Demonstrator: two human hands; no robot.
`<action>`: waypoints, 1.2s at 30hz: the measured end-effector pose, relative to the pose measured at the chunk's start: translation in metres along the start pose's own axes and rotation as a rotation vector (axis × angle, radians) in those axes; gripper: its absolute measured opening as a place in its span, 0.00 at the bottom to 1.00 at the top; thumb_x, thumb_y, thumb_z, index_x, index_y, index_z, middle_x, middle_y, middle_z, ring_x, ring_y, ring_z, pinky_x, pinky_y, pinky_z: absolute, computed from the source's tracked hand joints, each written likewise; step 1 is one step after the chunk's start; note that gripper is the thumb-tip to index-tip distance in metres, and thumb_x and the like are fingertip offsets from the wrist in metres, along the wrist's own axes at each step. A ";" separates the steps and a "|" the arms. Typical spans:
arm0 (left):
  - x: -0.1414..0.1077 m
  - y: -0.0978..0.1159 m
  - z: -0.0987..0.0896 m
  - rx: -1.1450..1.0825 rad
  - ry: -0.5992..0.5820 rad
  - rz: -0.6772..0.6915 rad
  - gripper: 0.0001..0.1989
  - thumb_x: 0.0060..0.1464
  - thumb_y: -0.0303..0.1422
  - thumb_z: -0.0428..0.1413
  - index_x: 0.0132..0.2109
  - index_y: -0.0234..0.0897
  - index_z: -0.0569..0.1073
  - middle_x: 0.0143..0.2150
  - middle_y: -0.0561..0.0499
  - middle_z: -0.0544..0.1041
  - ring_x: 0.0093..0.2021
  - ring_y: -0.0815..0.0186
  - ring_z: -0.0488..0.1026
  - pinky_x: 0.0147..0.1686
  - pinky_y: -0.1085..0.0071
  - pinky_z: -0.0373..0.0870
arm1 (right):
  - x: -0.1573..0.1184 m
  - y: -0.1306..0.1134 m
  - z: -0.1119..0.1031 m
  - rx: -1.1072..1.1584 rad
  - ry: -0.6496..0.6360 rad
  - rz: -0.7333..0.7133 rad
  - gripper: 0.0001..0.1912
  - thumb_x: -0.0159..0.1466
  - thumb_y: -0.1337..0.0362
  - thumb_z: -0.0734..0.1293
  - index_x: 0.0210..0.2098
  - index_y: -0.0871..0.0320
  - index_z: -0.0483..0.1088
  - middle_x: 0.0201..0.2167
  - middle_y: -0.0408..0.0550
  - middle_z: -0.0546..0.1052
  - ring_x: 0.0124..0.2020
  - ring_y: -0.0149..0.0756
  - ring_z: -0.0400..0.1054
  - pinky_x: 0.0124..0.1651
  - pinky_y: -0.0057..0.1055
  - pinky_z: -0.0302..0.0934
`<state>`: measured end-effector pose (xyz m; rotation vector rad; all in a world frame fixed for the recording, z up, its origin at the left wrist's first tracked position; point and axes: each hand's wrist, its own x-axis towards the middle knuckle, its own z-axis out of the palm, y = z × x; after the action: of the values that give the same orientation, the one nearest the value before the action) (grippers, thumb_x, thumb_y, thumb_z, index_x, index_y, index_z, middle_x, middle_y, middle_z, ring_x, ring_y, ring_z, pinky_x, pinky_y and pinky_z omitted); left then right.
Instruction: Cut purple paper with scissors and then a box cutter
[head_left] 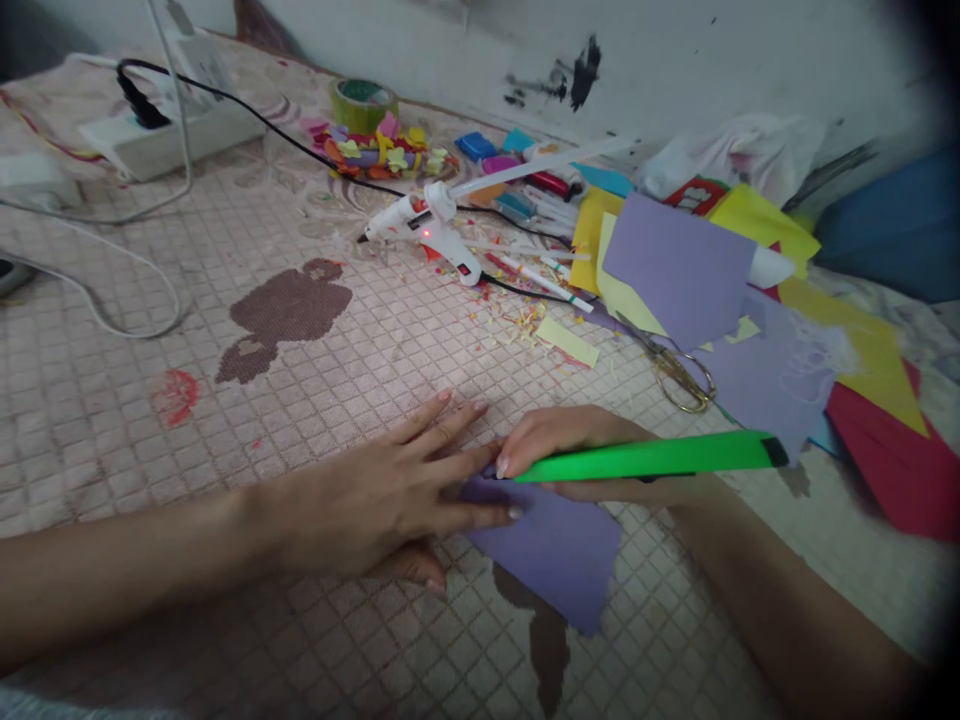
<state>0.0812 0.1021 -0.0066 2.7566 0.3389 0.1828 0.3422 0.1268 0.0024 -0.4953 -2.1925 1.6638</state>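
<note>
A piece of purple felt-like sheet (559, 550) lies on the quilted cloth in front of me. My left hand (390, 490) rests flat on its left end, fingers spread. Held in my right hand (570, 435) is a long green utility knife (645, 458) with a black end, slanting back over my wrist. Its tip points down at the sheet, close to my left fingers. The blade itself is hidden by my fingers.
Beyond my hands stands a white glue gun (427, 225), its red light lit. Gold-handled scissors (679, 378) lie to the right, near purple, yellow and red sheets (675, 260). At the back are green tape (364, 103), colourful scraps and a power strip (165, 140).
</note>
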 end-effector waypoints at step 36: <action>0.004 -0.015 -0.002 -0.027 -0.002 0.078 0.28 0.55 0.49 0.53 0.61 0.48 0.64 0.65 0.45 0.59 0.68 0.43 0.41 0.64 0.42 0.35 | -0.009 0.004 0.003 -0.035 0.061 0.002 0.17 0.64 0.59 0.64 0.50 0.58 0.71 0.46 0.52 0.75 0.49 0.40 0.68 0.52 0.37 0.61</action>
<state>0.0815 0.1170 -0.0100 2.7447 0.2272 0.2032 0.3486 0.1210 -0.0029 -0.5512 -2.1814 1.5921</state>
